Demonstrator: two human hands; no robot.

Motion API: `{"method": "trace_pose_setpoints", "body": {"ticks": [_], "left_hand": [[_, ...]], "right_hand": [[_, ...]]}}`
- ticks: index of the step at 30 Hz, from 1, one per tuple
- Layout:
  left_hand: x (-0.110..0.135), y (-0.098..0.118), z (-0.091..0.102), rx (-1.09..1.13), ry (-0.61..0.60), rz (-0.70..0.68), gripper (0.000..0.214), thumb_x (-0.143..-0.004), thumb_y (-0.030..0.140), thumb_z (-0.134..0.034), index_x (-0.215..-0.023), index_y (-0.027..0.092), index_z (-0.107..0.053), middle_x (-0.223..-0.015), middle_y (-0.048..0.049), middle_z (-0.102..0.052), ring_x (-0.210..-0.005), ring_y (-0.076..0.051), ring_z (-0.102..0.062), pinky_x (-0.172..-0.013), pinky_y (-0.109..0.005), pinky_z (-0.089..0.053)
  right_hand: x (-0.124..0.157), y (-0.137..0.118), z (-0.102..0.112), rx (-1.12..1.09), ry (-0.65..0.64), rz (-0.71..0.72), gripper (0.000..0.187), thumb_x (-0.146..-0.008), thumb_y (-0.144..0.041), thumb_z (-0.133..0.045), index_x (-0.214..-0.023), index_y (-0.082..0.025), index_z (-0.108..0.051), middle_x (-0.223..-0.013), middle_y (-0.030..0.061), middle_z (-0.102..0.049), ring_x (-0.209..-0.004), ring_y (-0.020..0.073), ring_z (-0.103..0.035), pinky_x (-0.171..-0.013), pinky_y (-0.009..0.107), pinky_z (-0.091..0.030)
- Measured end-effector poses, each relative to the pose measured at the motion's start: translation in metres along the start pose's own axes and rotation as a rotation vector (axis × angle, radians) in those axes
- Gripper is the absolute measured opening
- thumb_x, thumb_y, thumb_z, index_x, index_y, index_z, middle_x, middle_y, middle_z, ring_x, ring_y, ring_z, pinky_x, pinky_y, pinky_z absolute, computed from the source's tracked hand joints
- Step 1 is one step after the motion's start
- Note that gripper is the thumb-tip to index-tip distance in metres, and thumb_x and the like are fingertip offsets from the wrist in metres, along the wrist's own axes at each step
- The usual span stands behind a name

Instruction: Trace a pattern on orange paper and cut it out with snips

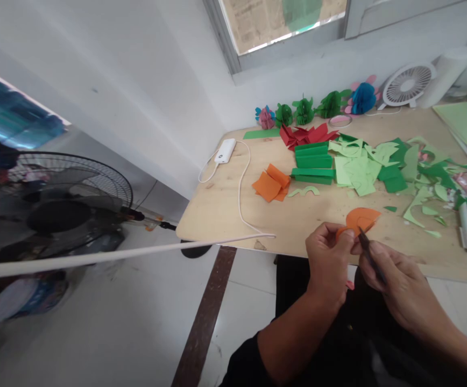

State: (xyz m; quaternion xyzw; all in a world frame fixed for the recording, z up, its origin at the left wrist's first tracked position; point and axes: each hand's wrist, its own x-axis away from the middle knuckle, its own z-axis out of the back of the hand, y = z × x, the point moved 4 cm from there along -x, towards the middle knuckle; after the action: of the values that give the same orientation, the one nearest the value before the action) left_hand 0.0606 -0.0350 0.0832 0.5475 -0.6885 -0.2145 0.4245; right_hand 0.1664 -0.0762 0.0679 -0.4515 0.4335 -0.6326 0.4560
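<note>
Over the table's front edge, my left hand [330, 258] pinches a piece of orange paper [358, 217] with a rounded outline between thumb and fingers. A curved line or cut shows within the paper. My right hand [395, 274] is closed around a dark, slim scissors-like tool [373, 260], its tip touching the lower right edge of the orange paper. Blades and handles cannot be told apart. Below my left hand, a small white and red thing [351, 277] shows partly, against my dark clothing.
On the wooden table [213, 215] lie folded orange paper [271, 183], green strips [313, 156], red paper [306, 135] and light green scraps [358, 172]. Paper figures [304, 110] and a small white fan [407, 85] line the wall. A white cable [136, 253] crosses left.
</note>
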Motion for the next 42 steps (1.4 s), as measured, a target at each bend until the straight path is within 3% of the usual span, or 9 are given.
{"method": "trace_pose_setpoints", "body": {"ticks": [26, 42], "left_hand": [[-0.0022, -0.0025, 0.0006, -0.019, -0.047, -0.003, 0.024, -0.07, 0.026, -0.075, -0.063, 0.017, -0.054, -0.058, 0.0047, -0.053, -0.055, -0.007, -0.048, -0.063, -0.023, -0.041], [0.0025, -0.0037, -0.002, 0.056, -0.016, 0.067, 0.041, -0.063, 0.041, -0.087, -0.061, 0.017, -0.054, -0.054, 0.0045, -0.052, -0.052, -0.007, -0.047, -0.061, -0.025, -0.041]], "right_hand": [[0.0007, -0.0015, 0.0024, 0.015, 0.003, 0.001, 0.065, -0.091, -0.074, -0.044, -0.051, -0.023, -0.041, -0.049, -0.0025, -0.036, -0.046, 0.01, -0.032, -0.044, 0.027, -0.032], [0.0023, -0.0006, 0.0025, 0.03, 0.015, 0.012, 0.064, -0.091, -0.073, -0.045, -0.051, -0.023, -0.041, -0.049, -0.002, -0.037, -0.046, 0.0103, -0.034, -0.043, 0.026, -0.034]]}}
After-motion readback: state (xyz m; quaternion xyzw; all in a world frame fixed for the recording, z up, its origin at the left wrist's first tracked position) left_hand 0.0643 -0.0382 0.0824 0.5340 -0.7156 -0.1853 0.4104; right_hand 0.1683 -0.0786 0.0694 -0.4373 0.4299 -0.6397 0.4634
